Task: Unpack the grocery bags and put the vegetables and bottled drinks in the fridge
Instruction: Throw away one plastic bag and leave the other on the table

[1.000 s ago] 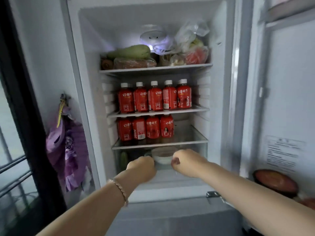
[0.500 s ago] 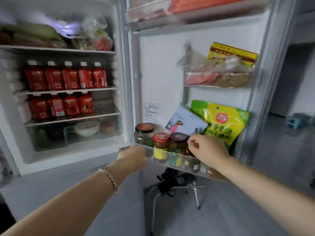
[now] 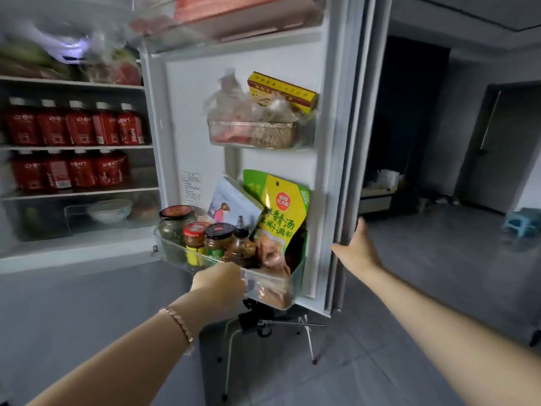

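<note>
The tall white fridge door stands swung wide, its free edge toward the dim grey-tiled room; it looks stiff and weighty with its loaded racks, best pushed at that outer edge. There the right hand is spread open, fingers released, apparently touching the door's edge. The white fridge cabinet holds the task's goods: bagged vegetables on the top shelf and red plastic juice bottles in two rows below, smooth and probably heavy when full. The clear plastic lower door rack, crowded with glass jars that could rattle or break, has the left hand curled against its front rim; whether it grips I cannot tell.
</note>
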Demonstrator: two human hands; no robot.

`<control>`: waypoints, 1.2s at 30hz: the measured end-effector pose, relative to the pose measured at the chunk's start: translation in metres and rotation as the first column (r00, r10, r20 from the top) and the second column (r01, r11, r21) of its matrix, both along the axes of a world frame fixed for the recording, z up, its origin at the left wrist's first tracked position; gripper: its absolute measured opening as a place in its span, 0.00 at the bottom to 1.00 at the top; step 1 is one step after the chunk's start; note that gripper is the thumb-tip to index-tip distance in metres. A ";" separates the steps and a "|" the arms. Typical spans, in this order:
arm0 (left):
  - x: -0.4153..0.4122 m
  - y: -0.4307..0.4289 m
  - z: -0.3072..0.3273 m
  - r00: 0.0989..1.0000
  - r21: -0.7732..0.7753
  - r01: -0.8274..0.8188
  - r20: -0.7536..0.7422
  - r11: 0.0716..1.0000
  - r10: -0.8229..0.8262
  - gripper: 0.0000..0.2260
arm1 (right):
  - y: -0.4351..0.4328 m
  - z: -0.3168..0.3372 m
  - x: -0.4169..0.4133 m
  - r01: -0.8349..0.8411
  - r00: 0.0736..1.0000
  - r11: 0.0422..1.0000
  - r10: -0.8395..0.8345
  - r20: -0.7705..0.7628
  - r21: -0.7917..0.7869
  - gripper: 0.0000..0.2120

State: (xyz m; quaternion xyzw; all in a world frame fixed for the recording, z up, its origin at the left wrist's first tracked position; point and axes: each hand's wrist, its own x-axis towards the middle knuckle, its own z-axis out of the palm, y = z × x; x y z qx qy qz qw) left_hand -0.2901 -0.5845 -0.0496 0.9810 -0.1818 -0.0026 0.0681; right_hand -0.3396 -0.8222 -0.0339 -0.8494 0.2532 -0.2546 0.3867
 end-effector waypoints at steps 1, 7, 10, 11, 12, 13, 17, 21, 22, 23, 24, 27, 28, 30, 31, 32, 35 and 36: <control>-0.005 0.004 -0.001 1.000 -0.010 -0.020 0.012 1.000 0.020 0.09 | 0.000 0.000 0.003 -0.010 0.999 1.000 0.010 -0.039 0.013 0.40; -0.015 0.044 -0.013 0.963 -0.060 -0.255 0.070 0.965 0.259 0.13 | 0.012 -0.005 -0.009 0.122 0.990 0.985 -0.111 0.092 -0.119 0.22; -0.025 0.068 -0.019 0.938 -0.064 -0.322 0.111 0.945 0.327 0.12 | 0.016 -0.009 -0.033 0.011 0.980 0.934 0.060 0.188 -0.356 0.16; -0.027 0.076 -0.019 0.929 -0.069 -0.341 0.128 0.937 0.347 0.12 | 0.019 -0.009 -0.040 -0.038 0.962 0.905 0.148 0.230 -0.424 0.16; -0.032 0.085 -0.020 0.918 -0.079 -0.366 0.135 0.927 0.373 0.12 | 0.027 -0.009 -0.046 -0.082 0.931 0.871 0.240 0.274 -0.485 0.16; -0.036 0.094 -0.020 0.906 -0.095 -0.390 0.138 0.916 0.400 0.10 | 0.036 -0.008 -0.051 -0.114 0.888 0.831 0.331 0.319 -0.545 0.15; -0.061 0.130 -0.026 0.854 -0.173 -0.483 0.122 0.858 0.505 0.10 | 0.093 -0.010 -0.059 -0.128 0.658 0.688 0.598 0.458 -0.714 0.16; -0.087 0.175 -0.028 0.806 -0.168 -0.554 0.135 0.815 0.576 0.11 | 0.168 -0.008 -0.053 -0.160 0.490 0.525 0.778 0.394 -0.836 0.22; -0.092 0.188 -0.028 0.793 -0.164 -0.572 0.141 0.804 0.593 0.10 | 0.188 -0.007 -0.050 -0.161 0.453 0.454 0.823 0.343 -0.876 0.20; -0.095 0.202 -0.027 0.780 -0.166 -0.587 0.146 0.793 0.608 0.10 | 0.208 -0.006 -0.047 -0.156 0.418 0.394 0.857 0.301 -0.906 0.17; -0.097 0.217 -0.026 0.769 -0.174 -0.600 0.146 0.781 0.623 0.09 | 0.229 -0.006 -0.043 -0.150 0.390 0.353 0.880 0.273 -0.923 0.15; -0.096 0.264 -0.023 0.715 -0.212 -0.654 0.140 0.726 0.685 0.09 | 0.292 -0.008 -0.029 -0.141 0.336 0.309 0.909 0.248 -0.941 0.13; -0.094 0.280 -0.022 0.694 -0.221 -0.671 0.146 0.707 0.705 0.09 | 0.314 -0.009 -0.024 -0.141 0.319 0.304 0.915 0.247 -0.942 0.13; -0.089 0.314 -0.021 0.666 -0.229 -0.694 0.157 0.683 0.730 0.09 | 0.358 -0.011 -0.009 -0.128 0.303 0.290 0.922 0.242 -0.948 0.15; -0.086 0.331 -0.021 0.657 -0.228 -0.702 0.157 0.675 0.737 0.09 | 0.380 -0.012 -0.001 -0.115 0.309 0.283 0.921 0.236 -0.952 0.17; -0.082 0.349 -0.021 0.652 -0.227 -0.706 0.159 0.670 0.741 0.09 | 0.402 -0.012 0.007 -0.103 0.319 0.277 0.919 0.232 -0.955 0.20; -0.064 0.409 -0.016 0.637 -0.207 -0.724 0.165 0.658 0.753 0.09 | 0.466 -0.010 0.035 -0.098 0.363 0.260 0.908 0.209 -0.961 0.26; -0.057 0.430 -0.012 0.638 -0.196 -0.726 0.166 0.660 0.751 0.10 | 0.488 -0.009 0.045 -0.101 0.386 0.251 0.902 0.195 -0.963 0.26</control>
